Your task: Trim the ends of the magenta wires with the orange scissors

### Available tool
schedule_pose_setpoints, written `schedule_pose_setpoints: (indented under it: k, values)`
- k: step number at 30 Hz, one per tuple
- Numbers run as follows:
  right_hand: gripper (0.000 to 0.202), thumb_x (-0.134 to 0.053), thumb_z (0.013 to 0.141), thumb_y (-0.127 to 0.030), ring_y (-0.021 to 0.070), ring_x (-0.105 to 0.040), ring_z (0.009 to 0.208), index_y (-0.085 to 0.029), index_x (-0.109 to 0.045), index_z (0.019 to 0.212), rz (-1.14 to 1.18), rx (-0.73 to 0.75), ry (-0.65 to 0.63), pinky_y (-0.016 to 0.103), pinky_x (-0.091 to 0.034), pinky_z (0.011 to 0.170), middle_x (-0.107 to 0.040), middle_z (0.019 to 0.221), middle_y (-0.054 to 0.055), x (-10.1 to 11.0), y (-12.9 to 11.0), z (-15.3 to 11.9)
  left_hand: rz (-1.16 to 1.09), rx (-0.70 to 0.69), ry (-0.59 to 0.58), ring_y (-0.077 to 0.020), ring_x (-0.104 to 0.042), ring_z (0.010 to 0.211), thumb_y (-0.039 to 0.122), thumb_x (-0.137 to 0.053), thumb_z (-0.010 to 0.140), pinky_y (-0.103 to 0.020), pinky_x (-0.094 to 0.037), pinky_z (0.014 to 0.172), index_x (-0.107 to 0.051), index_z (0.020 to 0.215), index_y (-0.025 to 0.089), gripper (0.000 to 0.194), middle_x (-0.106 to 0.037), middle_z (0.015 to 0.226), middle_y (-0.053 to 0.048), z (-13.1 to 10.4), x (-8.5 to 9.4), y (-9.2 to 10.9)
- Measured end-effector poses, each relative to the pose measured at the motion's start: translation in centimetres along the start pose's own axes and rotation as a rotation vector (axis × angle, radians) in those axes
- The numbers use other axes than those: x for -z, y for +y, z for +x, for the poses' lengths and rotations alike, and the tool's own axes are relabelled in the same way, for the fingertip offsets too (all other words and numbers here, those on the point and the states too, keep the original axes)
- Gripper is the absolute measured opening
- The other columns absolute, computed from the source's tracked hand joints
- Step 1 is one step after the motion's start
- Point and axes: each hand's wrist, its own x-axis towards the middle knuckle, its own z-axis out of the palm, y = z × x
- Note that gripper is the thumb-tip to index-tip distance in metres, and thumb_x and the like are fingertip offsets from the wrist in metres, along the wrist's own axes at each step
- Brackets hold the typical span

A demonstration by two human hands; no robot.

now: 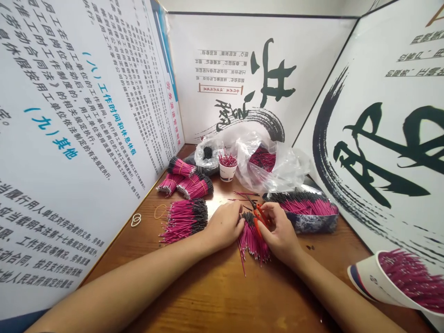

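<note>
Tabletop: brown wood | panels: white, lettered | right hand: orange-handled cutters

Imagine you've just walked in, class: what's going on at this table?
A person is handling a bunch of pink wires with black ends. The left hand is at one side of the bunch; the right hand holds an orange-handled tool beside the black ends. A looser stack of wires lies to the left, with rubber-banded bundles behind it.
</note>
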Motion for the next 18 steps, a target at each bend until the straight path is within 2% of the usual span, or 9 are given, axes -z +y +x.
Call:
schedule_pose_setpoints:
  k: [4,7,13,18]
  values:
    - [0.025,-0.06,0.085,-0.026,0.0217,-0.062,0.079,-0.023,-0.048,0.107,0.005,-0.006,-0.019,0.036,-0.052,0.074,-0.064,0.091,0.006,0.04,0.04,-0.03,0.039,0.035,0.032,-0.0254,-0.059,0.092,0.025,-0.049,0.089,-0.038,-0.046,0.081,-0.054,0.096,0.019,0.01,-0.066,0.098,-0.008,-0.02,0.21,0.02]
    - [0.025,-0.059,0.085,-0.026,0.0217,-0.062,0.08,-0.023,-0.048,0.107,0.007,-0.009,-0.035,0.036,-0.052,0.075,-0.063,0.091,0.005,0.02,0.1,-0.1,0.077,0.071,-0.005,-0.0265,-0.059,0.091,0.023,-0.051,0.086,-0.039,-0.046,0.08,-0.055,0.09,0.019,0.007,-0.066,0.094,-0.008,-0.02,0.43,0.01]
    - [0.025,-0.059,0.085,-0.026,0.0217,-0.061,0.079,-0.023,-0.049,0.108,0.005,-0.014,-0.041,0.035,-0.052,0.074,-0.064,0.09,0.006,0.04,-0.13,-0.14,0.15,-0.036,-0.029,-0.0288,-0.058,0.097,0.026,-0.053,0.084,-0.042,-0.045,0.086,-0.056,0.096,0.019,0.014,-0.067,0.1,-0.01,-0.16,0.34,0.03]
    - [0.025,-0.059,0.086,-0.028,0.0223,-0.062,0.08,-0.023,-0.049,0.107,0.007,-0.006,-0.047,0.036,-0.053,0.074,-0.064,0.091,0.006,0.04,-0.21,-0.13,0.183,-0.069,-0.032,-0.0291,-0.058,0.099,0.025,-0.05,0.086,-0.042,-0.045,0.088,-0.057,0.1,0.018,0.017,-0.067,0.102,-0.011,-0.38,0.29,0.19]
